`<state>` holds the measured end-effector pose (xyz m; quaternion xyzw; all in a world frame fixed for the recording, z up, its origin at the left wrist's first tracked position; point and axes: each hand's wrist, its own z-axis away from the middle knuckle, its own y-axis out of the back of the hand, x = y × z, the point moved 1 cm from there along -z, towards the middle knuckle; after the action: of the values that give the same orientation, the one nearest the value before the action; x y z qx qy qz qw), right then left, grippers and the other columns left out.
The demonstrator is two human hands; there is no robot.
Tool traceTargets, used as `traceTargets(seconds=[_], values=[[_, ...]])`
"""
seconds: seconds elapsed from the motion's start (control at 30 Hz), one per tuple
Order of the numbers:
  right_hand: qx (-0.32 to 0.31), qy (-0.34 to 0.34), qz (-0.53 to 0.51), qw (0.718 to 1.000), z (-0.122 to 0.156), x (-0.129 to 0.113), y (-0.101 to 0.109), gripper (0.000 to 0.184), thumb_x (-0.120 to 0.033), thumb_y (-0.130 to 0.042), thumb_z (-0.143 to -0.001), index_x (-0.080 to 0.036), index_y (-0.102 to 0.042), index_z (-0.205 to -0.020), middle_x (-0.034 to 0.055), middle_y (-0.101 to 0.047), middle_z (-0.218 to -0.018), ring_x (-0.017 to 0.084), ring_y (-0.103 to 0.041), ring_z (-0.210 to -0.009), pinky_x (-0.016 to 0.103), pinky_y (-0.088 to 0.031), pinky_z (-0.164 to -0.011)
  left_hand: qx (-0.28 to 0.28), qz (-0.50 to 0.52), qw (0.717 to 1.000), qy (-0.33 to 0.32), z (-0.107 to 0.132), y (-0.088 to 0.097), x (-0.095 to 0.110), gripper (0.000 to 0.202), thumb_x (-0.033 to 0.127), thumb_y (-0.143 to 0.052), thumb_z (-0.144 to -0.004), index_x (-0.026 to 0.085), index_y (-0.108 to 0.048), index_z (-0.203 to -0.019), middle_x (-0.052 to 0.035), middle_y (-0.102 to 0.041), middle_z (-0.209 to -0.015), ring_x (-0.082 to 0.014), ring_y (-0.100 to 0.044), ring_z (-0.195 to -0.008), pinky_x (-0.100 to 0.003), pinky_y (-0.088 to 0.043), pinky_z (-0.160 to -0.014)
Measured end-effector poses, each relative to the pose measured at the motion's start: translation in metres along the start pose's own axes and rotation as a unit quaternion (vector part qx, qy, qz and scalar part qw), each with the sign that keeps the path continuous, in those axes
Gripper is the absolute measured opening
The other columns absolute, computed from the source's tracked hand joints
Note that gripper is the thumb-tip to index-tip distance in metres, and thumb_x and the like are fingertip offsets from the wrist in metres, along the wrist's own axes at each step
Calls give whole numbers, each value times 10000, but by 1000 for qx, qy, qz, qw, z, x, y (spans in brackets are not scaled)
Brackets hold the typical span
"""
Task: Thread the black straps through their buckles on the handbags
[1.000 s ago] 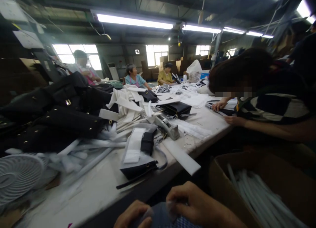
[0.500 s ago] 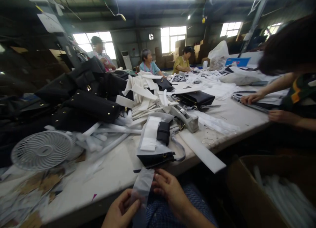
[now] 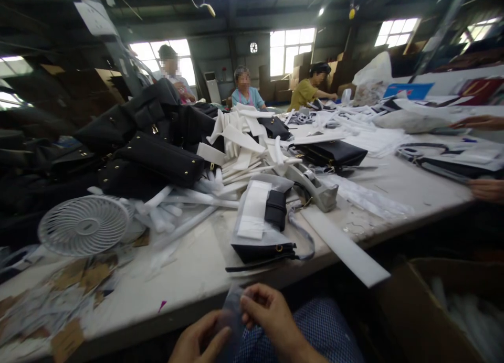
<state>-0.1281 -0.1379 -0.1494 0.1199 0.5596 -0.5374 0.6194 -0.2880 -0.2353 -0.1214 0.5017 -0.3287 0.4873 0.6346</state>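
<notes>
Between my hands, below the table's front edge, is a thin clear plastic bag (image 3: 233, 313). My left hand (image 3: 202, 338) grips its lower left side between thumb and fingers. With thumb and forefinger, my right hand (image 3: 268, 310) pinches the upper right edge. Just beyond them on the table lies a black handbag (image 3: 255, 253), partly covered by translucent sheeting and a white foam piece (image 3: 255, 210). A small black strap piece (image 3: 275, 210) shows on top of it. The bag's wrapped strap (image 3: 305, 232) loops out on the right.
A tape dispenser (image 3: 325, 192) and a long white foam strip (image 3: 346, 245) lie right of the handbag, the strip overhanging the edge. Black bags (image 3: 157, 158) are heaped left, behind a fan (image 3: 86, 224). A co-worker's hand (image 3: 486, 189) is at far right; a carton (image 3: 423, 295) stands below.
My view has turned right-to-left in the frame, shifting everything rightward. My right hand's fingers have closed into a tighter pinch on the plastic bag. The right-hand co-worker is now mostly out of view.
</notes>
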Motion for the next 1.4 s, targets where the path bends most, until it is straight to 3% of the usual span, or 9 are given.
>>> traceTargets(seconds=[0.1,0.23,0.4,0.5,0.7,0.83,1.1,1.27,1.4], values=[[32,2,-41,999,-1,-2,1,628,-616,-866,-558,-118,-680,-894,40,-693,-660,136,-628,-537,248,-519,-542,66,6,998,6,-11,-3,1,429,559,-582,-881,211,-749,-1069,-74,-753,-1035,-265,-678,-986,-306,-525,-897],[86,17,-114,990,-1,-15,4,602,-556,-868,-623,-157,-673,-1029,72,-715,-980,132,-662,-660,245,-555,-589,121,2,992,20,-20,12,-1,461,625,-618,-820,212,-775,-952,-65,-768,-957,-270,-686,-922,-302,-534,-862],[84,-34,-200,976,-2,-23,3,472,-483,-909,-604,-156,-649,-823,-19,-611,-786,65,-560,-626,170,-524,-573,72,-20,997,35,-18,36,12,432,598,-628,-824,225,-765,-994,-36,-761,-944,-246,-674,-912,-268,-524,-810],[88,-49,-196,976,-1,-20,4,455,-480,-908,-606,-153,-618,-733,-39,-528,-677,72,-517,-610,180,-529,-577,33,-2,998,62,-13,45,22,443,602,-641,-810,199,-759,-955,-24,-741,-808,-198,-652,-759,-241,-503,-696],[71,-23,-169,983,7,-16,12,413,-466,-888,-651,-139,-657,-751,-23,-554,-729,76,-548,-664,177,-522,-649,3,-17,996,86,-1,58,26,462,604,-708,-744,147,-753,-801,-30,-717,-697,-163,-615,-650,-225,-449,-620],[70,-15,-159,985,10,-15,15,395,-470,-882,-657,-154,-657,-734,-35,-547,-689,73,-529,-635,160,-472,-599,-8,11,994,111,3,54,25,501,616,-752,-691,140,-764,-846,-69,-761,-774,-197,-667,-702,-248,-477,-660],[77,24,-93,992,9,-11,15,444,-558,-834,-680,-148,-679,-749,-16,-587,-635,89,-493,-610,186,-406,-594,-34,16,992,119,1,43,22,465,576,-748,-733,147,-764,-912,-75,-774,-835,-207,-690,-742,-252,-497,-676],[84,41,-56,994,7,-9,18,479,-600,-803,-690,-139,-682,-746,-9,-588,-605,97,-477,-589,207,-375,-579,-27,9,993,118,-6,34,36,529,625,-747,-688,147,-770,-914,-66,-764,-812,-215,-670,-731,-263,-486,-667],[84,62,-19,994,7,-10,19,486,-614,-774,-714,-137,-680,-719,-8,-570,-606,103,-465,-590,213,-352,-564,-29,-7,995,96,-18,23,50,478,593,-689,-758,148,-770,-912,-46,-750,-801,-203,-641,-734,-252,-465,-669]])
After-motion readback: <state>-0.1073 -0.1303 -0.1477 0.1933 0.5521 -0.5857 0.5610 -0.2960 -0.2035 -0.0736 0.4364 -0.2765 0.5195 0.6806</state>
